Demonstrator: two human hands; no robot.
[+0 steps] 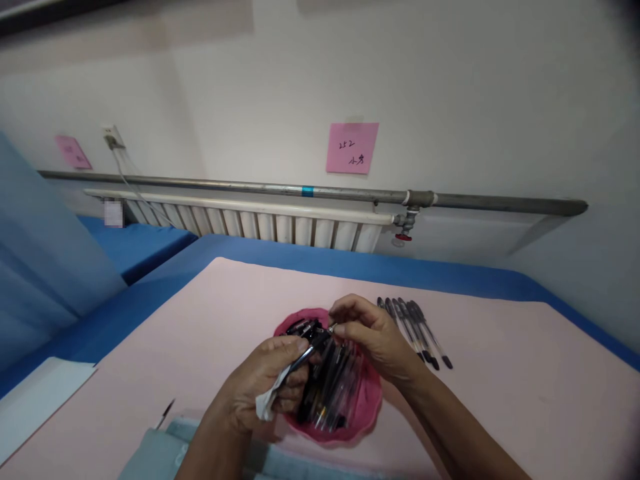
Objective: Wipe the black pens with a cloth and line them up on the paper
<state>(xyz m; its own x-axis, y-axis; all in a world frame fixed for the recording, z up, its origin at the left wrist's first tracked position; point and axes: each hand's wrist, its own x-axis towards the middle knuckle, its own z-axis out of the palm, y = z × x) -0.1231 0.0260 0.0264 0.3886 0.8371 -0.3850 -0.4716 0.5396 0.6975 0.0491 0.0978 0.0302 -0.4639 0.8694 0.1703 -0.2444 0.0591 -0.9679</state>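
My left hand [273,380] is closed around a dark pen [310,350], along with a crumpled white tissue [267,403]. The pen points up and to the right, above a pink basin [373,400] with a scalloped rim. Near the pen's upper end, my right hand [367,333] pinches thumb and fingers together on a small shiny piece; its kind is too small to tell. Inside the basin lie many black pen parts [310,327] and clear pen barrels [340,393], partly hidden by both hands.
Several black-capped pens [415,330] lie in a row right of the basin on the pink sheet [500,373]. A lone pen [165,413] lies by blue-green fabric [160,450] at front left. White paper [45,400] is farther left; a radiator [280,223] stands behind.
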